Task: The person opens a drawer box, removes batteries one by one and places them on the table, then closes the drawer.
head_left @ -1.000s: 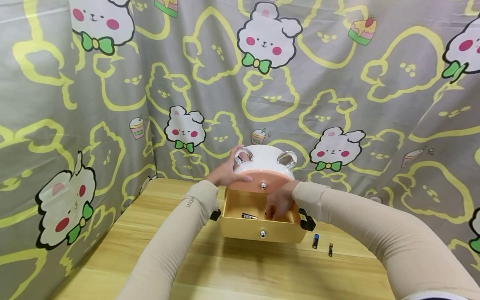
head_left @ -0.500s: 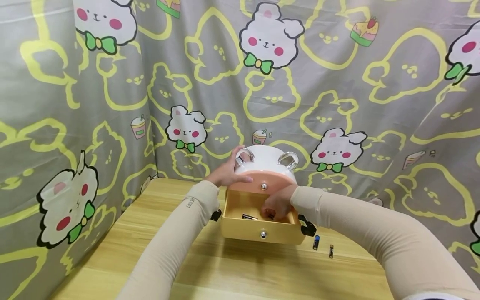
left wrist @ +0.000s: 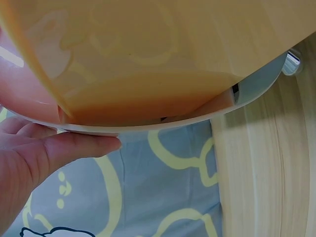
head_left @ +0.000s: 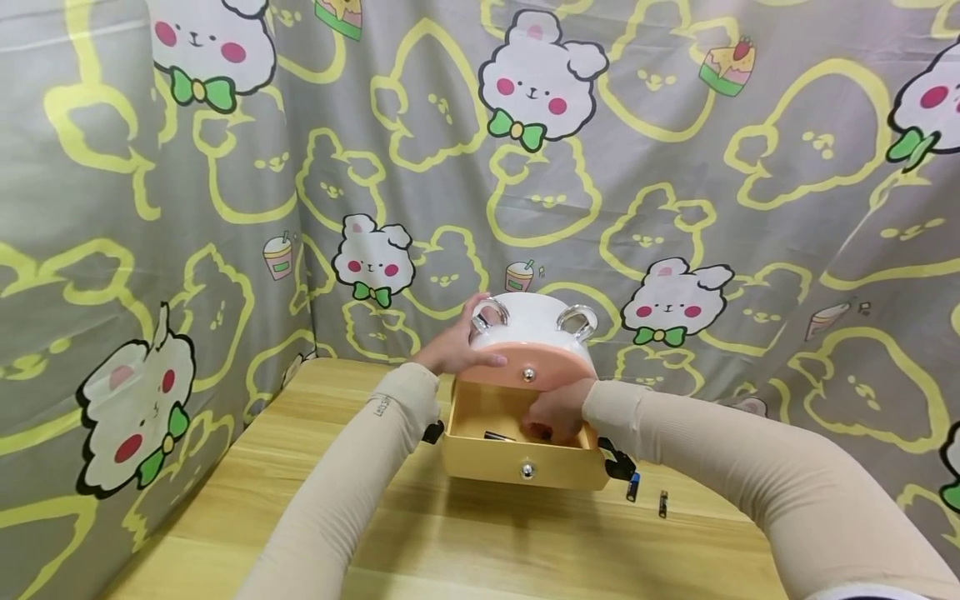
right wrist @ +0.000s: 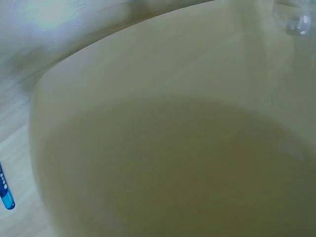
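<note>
Closest to us on the table [head_left: 375,533] there are two loose batteries, a dark one [head_left: 663,504] and a blue-ended one [head_left: 633,487], both lying just off the right side of the yellow drawer [head_left: 483,461]. That drawer's pulled out, and there's another battery [head_left: 498,437] lying inside, near the front wall on the left. Our right hand [head_left: 558,408] is down in the drawer's right half, fingers bent; there's something dark by the fingertips, but we honestly can't tell if they've got hold of it. Farther back, our left hand [head_left: 456,343] grips the white cabinet [head_left: 528,317] by its left side, thumb across the orange front, so it's probably bracing it. We'd call this the fishing-around-for-a-battery step, and the next move calls for a sure pinch, then clearing the drawer wall without dragging the drawer. Behind it all hangs the bunny-print curtain [head_left: 450,125].
</note>
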Demonstrator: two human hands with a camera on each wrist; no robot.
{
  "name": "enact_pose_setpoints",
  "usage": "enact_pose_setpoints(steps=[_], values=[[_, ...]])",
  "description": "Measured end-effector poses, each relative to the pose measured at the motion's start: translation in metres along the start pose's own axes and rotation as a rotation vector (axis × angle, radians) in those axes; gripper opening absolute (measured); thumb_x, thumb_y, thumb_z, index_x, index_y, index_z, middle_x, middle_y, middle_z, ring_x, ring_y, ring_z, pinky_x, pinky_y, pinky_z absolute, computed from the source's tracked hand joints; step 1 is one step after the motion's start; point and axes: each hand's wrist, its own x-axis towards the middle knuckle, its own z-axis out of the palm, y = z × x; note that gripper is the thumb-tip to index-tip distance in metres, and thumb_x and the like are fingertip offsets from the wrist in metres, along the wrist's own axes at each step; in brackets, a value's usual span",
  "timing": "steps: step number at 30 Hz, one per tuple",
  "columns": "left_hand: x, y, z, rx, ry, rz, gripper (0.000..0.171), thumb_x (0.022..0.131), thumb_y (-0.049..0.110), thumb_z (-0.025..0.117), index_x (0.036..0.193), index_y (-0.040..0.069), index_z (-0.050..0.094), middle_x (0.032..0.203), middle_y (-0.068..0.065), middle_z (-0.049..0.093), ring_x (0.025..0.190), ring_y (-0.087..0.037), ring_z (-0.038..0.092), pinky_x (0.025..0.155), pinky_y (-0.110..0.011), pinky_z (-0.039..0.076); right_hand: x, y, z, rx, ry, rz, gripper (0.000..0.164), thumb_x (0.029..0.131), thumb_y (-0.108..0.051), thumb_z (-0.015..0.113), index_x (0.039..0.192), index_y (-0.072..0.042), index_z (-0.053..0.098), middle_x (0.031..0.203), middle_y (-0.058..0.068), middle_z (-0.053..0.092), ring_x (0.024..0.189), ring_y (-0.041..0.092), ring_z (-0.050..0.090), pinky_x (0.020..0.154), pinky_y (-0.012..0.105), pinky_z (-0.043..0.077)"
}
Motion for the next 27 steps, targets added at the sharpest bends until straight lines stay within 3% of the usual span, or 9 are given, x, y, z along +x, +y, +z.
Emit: enact_pose_setpoints(steps=[7,14,27], values=[[0.002,-0.003,0.001,-0.001,-0.001,-0.002,0.113,0.057,0.044,0.084,0.136,0.05,0.003,0.134,-0.023,0.037,0.11,-0.031,0.047,0.096,-0.042,0.034,-0.007,0.001,-0.009,0.158,-0.074,0.057,0.024,0.07,0.005,0.063,0.083,-0.015,0.06,0.064,-0.01,0.049,0.058,0.005,0.044,0.05,0.019,0.036],[0.004,-0.003,0.0,-0.006,-0.009,0.0,0.113,0.057,0.046,0.083,0.135,0.051,0.001,0.134,-0.022,0.037,0.11,-0.032,0.047,0.096,-0.042,0.033,-0.013,0.004,-0.014,0.138,-0.054,0.138,0.023,0.073,0.0,0.064,0.086,-0.019,0.061,0.068,-0.009,0.05,0.064,0.008,0.046,0.055,0.021,0.039],[0.0,0.004,-0.002,-0.008,-0.017,-0.027,0.113,0.058,0.045,0.083,0.137,0.047,0.002,0.133,-0.022,0.038,0.108,-0.034,0.048,0.095,-0.044,0.034,-0.026,0.007,-0.001,0.277,0.201,0.08,0.02,0.075,-0.002,0.06,0.092,-0.012,0.063,0.069,-0.009,0.052,0.064,0.006,0.047,0.06,0.022,0.04]])
